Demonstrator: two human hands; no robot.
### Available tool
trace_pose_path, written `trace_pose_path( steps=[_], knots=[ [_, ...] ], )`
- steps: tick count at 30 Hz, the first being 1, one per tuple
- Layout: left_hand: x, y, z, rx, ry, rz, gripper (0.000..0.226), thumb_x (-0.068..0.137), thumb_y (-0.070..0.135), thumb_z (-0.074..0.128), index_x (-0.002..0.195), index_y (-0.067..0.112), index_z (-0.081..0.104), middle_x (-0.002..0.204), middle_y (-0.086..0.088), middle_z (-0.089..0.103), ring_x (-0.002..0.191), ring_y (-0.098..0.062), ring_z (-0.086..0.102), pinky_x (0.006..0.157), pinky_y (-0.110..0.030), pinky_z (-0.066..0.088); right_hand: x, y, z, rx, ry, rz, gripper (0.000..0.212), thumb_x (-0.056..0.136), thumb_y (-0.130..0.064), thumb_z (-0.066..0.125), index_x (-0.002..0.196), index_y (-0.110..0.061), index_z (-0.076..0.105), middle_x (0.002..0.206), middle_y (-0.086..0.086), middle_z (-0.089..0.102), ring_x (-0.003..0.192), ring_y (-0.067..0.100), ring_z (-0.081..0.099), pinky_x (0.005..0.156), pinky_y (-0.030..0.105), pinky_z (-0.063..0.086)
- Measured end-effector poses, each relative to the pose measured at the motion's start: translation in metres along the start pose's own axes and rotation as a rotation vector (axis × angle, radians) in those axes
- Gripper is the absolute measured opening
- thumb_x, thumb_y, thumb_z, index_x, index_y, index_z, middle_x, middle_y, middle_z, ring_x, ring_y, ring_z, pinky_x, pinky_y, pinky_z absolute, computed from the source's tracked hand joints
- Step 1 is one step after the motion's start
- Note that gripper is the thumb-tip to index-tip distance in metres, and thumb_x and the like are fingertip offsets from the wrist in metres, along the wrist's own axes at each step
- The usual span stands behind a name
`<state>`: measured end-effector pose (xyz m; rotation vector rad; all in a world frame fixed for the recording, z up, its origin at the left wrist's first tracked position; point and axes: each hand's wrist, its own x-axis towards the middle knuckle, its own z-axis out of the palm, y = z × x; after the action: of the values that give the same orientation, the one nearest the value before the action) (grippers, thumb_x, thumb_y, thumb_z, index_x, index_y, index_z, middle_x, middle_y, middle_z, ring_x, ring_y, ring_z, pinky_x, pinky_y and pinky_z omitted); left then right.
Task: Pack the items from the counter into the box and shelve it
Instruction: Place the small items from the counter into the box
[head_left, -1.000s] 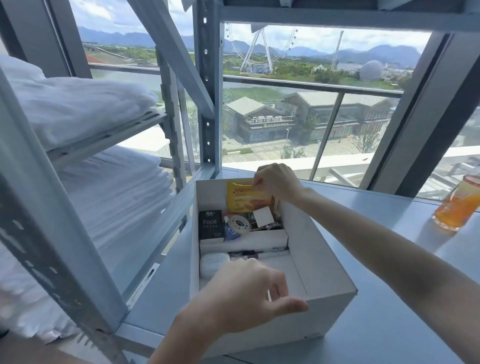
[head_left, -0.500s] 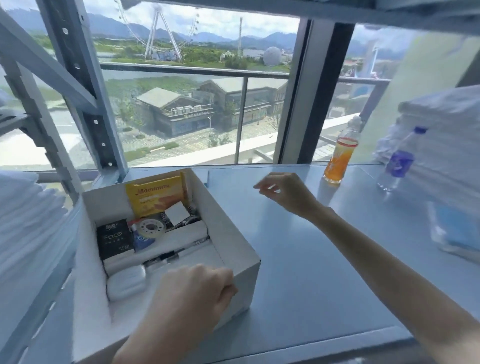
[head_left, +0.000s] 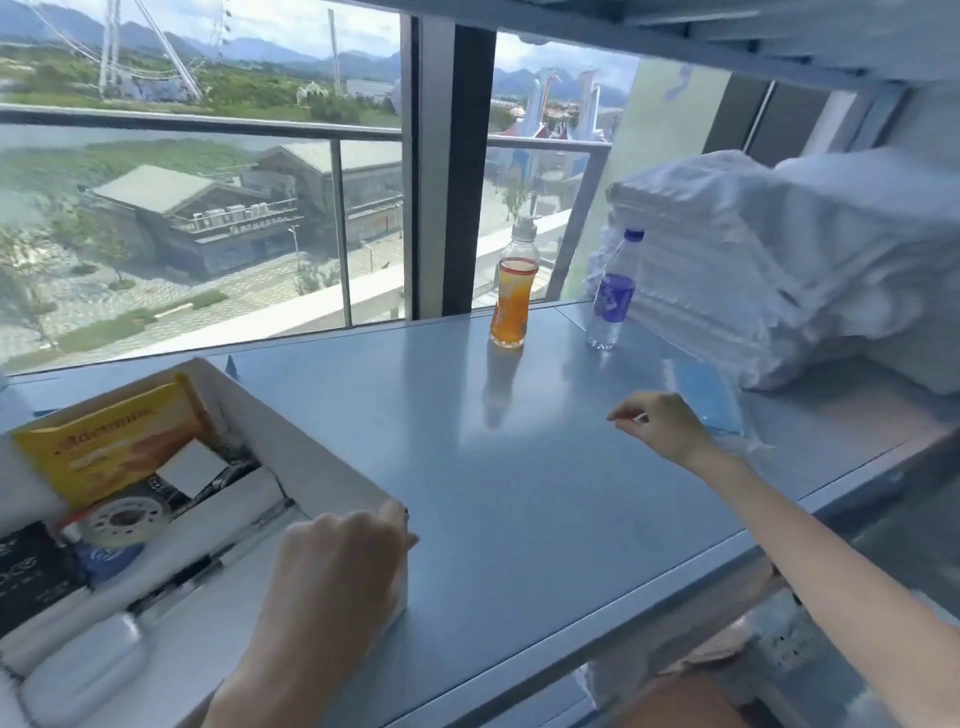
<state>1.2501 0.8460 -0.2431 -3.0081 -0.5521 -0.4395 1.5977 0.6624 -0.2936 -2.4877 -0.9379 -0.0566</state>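
A white cardboard box (head_left: 306, 441) stands open at the left of the grey counter (head_left: 519, 467). Inside it lie a yellow snack packet (head_left: 104, 452), a tape roll (head_left: 122, 519), a black carton (head_left: 31, 577) and a white case (head_left: 83, 670). My left hand (head_left: 337, 571) grips the box's near right corner, fingers curled over the rim. My right hand (head_left: 660, 421) hovers over the counter with loosely curled fingers and holds nothing. Just behind it lies a blue packet in clear plastic (head_left: 711, 400). An orange drink bottle (head_left: 514, 296) and a water bottle (head_left: 613, 296) stand upright further back.
A stack of folded white towels (head_left: 779, 260) fills the right end of the counter behind the blue packet. A window with a railing runs along the back edge. A metal shelf overhangs at the top right. Bare counter lies between the box and the bottles.
My right hand has left the yellow packet in the box and travelled right across the counter to the blue packet. The view has swung right. My left hand stays on the box.
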Motion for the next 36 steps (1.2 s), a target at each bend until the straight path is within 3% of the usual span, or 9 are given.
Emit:
trace_pose_path(
  steps=[7,11,13,18,24,27,31,34,36],
  knots=[
    [0.034,0.047,0.016,0.005,-0.037,0.012,0.045,0.037,0.028,0.094,0.042,0.018,0.051,0.028,-0.002,0.043,0.023,-0.021,0.045,0.039,-0.017,0.018,0.028,0.031,-0.023,-0.055,-0.106,-0.014,0.007,0.084,-0.019,0.065,0.087,-0.021,0.071,0.095,-0.004,0.068,0.093,0.017,0.06,0.085,0.038,0.048],
    [0.05,0.074,0.019,0.027,-0.013,-0.047,0.021,0.089,0.04,0.054,0.081,0.02,0.058,0.07,-0.003,0.067,0.069,-0.025,0.066,0.055,-0.026,0.031,0.048,0.03,-0.029,-0.047,-0.14,-0.122,0.008,0.084,-0.019,0.066,0.09,-0.018,0.072,0.096,-0.002,0.068,0.083,0.013,0.055,0.081,0.031,0.045],
    [0.058,0.085,0.026,0.034,-0.004,-0.053,0.023,0.096,0.039,0.04,0.09,0.023,0.055,0.082,-0.002,0.067,0.08,-0.026,0.064,0.059,-0.027,0.031,0.056,0.02,-0.029,-0.035,-0.135,-0.212,0.009,0.083,-0.018,0.067,0.091,-0.018,0.073,0.093,-0.001,0.068,0.078,0.009,0.052,0.076,0.027,0.043],
    [0.078,0.116,0.031,0.023,-0.039,-0.055,0.024,0.097,0.036,0.038,0.095,0.02,0.057,0.089,-0.004,0.067,0.085,-0.029,0.063,0.062,-0.027,0.03,0.073,-0.022,-0.024,0.01,-0.146,-0.491,0.01,0.081,-0.014,0.07,0.089,-0.017,0.074,0.091,-0.003,0.071,0.071,0.008,0.055,0.072,0.023,0.047],
    [0.084,0.135,0.017,-0.068,-0.11,-0.073,0.029,0.098,0.039,0.037,0.096,0.016,0.056,0.089,-0.009,0.065,0.084,-0.033,0.061,0.065,-0.029,0.027,0.073,-0.091,-0.013,0.085,-0.215,-0.834,0.01,0.081,-0.012,0.07,0.091,-0.014,0.074,0.09,-0.001,0.07,0.077,0.016,0.065,0.074,0.033,0.055],
    [0.066,0.108,-0.006,-0.102,-0.006,-0.125,0.046,0.093,0.058,0.028,0.085,0.022,0.056,0.079,-0.002,0.064,0.074,-0.025,0.06,0.062,-0.028,0.035,0.065,-0.134,-0.006,0.136,-0.221,-0.981,0.011,0.082,-0.013,0.069,0.092,-0.016,0.073,0.092,-0.003,0.07,0.075,0.009,0.065,0.07,0.025,0.055],
    [0.037,0.031,-0.034,-0.103,0.258,-0.313,0.041,0.089,0.058,0.031,0.072,0.025,0.05,0.06,0.013,0.054,0.055,-0.008,0.054,0.053,-0.023,0.042,0.058,-0.187,0.01,0.156,-0.228,-1.09,0.014,0.084,-0.018,0.067,0.097,-0.015,0.071,0.1,-0.001,0.068,0.089,0.014,0.063,0.078,0.034,0.054],
    [0.021,-0.042,-0.031,-0.099,0.288,-0.474,0.02,0.089,0.039,0.053,0.105,0.028,0.06,0.101,0.01,0.067,0.087,-0.014,0.061,0.07,-0.031,0.051,0.061,-0.222,0.03,0.08,-0.223,-1.03,0.036,0.083,-0.02,0.067,0.118,-0.015,0.06,0.126,0.007,0.055,0.114,0.023,0.052,0.096,0.04,0.047],
    [0.018,-0.08,-0.017,-0.161,0.176,-0.526,0.04,0.088,0.035,0.058,0.126,0.024,0.051,0.126,0.005,0.056,0.109,-0.015,0.053,0.085,-0.033,0.05,0.068,-0.242,0.044,-0.007,-0.278,-0.886,0.055,0.083,-0.016,0.066,0.134,-0.015,0.046,0.141,0.011,0.04,0.129,0.027,0.039,0.106,0.042,0.039]
  ],
)
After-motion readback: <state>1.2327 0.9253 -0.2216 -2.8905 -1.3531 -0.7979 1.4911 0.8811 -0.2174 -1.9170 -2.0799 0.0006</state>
